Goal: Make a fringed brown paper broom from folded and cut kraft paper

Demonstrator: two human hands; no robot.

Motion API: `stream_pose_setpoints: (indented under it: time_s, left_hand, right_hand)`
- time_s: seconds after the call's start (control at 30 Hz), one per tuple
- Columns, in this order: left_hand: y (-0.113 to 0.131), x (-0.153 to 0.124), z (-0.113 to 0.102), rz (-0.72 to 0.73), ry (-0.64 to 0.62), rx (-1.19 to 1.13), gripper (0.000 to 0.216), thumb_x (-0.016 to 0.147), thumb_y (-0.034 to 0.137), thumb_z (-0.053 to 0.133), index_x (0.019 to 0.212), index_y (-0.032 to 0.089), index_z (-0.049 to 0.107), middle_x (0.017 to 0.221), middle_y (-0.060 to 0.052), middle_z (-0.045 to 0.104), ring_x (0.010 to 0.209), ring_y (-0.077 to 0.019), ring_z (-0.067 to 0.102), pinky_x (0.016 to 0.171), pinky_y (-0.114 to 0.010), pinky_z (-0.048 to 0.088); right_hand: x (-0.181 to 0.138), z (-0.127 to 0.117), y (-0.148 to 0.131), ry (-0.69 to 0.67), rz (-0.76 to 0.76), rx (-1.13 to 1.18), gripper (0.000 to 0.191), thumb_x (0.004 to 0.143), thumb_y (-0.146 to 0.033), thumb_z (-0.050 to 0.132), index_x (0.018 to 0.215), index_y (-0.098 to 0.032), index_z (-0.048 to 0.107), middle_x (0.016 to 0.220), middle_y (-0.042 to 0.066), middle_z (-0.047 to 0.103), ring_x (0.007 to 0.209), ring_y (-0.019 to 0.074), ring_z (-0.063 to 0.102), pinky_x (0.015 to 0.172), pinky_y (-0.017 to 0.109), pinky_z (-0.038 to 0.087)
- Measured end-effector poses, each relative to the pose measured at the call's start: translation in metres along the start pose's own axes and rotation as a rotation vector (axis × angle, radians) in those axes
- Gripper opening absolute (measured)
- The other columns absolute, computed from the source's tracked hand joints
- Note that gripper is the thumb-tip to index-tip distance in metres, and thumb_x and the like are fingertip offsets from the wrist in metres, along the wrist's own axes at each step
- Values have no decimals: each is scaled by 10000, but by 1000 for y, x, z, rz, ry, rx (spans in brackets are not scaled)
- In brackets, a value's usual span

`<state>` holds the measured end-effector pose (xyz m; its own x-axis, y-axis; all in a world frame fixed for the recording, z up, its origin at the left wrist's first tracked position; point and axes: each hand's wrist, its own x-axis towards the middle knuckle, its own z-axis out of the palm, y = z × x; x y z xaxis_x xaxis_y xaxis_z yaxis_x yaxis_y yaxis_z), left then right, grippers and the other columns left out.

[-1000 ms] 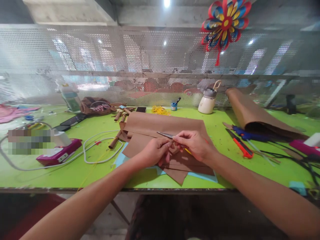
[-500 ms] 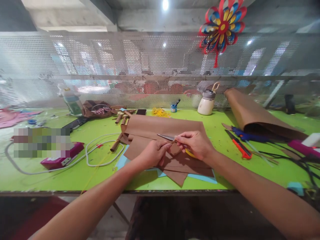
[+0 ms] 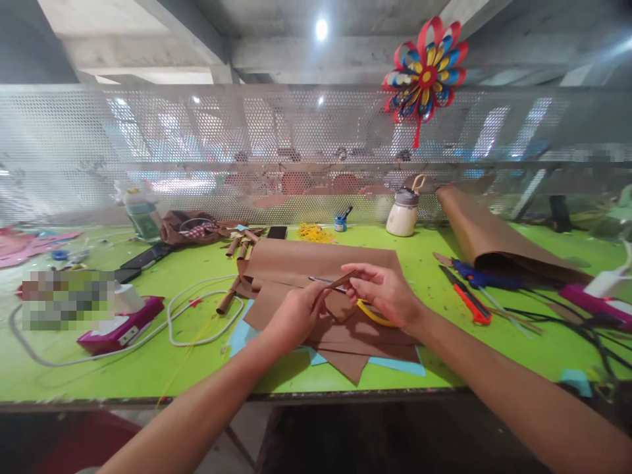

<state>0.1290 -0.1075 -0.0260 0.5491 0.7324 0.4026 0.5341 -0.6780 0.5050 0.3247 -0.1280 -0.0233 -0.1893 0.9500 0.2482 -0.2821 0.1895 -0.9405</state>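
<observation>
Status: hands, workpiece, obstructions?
Left hand, right hand both pinching brown strip. Possible snag: yellow-handled scissors by right hand. Brown sheets below.

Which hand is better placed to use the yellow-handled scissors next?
Probably the right hand: it holds the yellow-handled scissors, blades pointing leftward, while the left hand pinches a small brown paper piece.

a bright green table (image 3: pixel 49 384) is backed by a metal screen (image 3: pixel 316 128) pierced with small holes, through which reddish shapes (image 3: pixel 295 183) are dimly seen. overhead, a grey concrete ceiling (image 3: pixel 286 16) is crossed by beams (image 3: pixel 190 33) and lit by a bright white lamp (image 3: pixel 321 29). beneath the table, much is darkened by shadow.
</observation>
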Motion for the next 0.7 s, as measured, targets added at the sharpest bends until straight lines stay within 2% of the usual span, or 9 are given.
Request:
stream_pose_setpoints:
  time_s: [0.13, 0.33, 0.47, 0.7]
  left_hand:
    - [-5, -3, 1, 66, 6, 156, 278, 880, 199, 352, 1096, 179, 525, 687, -11, 606, 559, -97, 526, 552, -193, 357]
    - [-10, -5, 2, 194, 8, 247, 331, 824, 94, 392, 1139, 174, 455, 792, -33, 621, 651, -116, 572, 595, -205, 399]
    - [-8, -7, 1, 254, 21, 350, 254, 839, 120, 407, 1084, 159, 460, 762, -37, 616, 661, -138, 581, 584, -225, 409]
    - [1, -9, -3, 371, 100, 431, 197, 899, 169, 357, 1072, 161, 451, 745, -34, 600, 656, -140, 568, 584, -240, 406]
  right_hand:
    - [-2, 3, 1, -63, 16, -22, 542, 649, -203, 721, 1161, -207, 544, 971, 64, 630, 792, 150, 581, 655, 295, 501]
    - [-5, 5, 3, -74, 40, -40, 567, 660, -223, 713, 1191, -225, 513, 988, 58, 625, 880, 175, 575, 697, 307, 510]
    - [-6, 6, 3, -37, 36, -28, 531, 685, -239, 696, 1184, -216, 515, 998, 69, 621, 841, 169, 580, 683, 307, 507]
    - [-9, 10, -5, 53, 25, -5, 374, 734, -282, 658, 1092, -206, 579, 860, 41, 620, 695, 135, 582, 657, 302, 490]
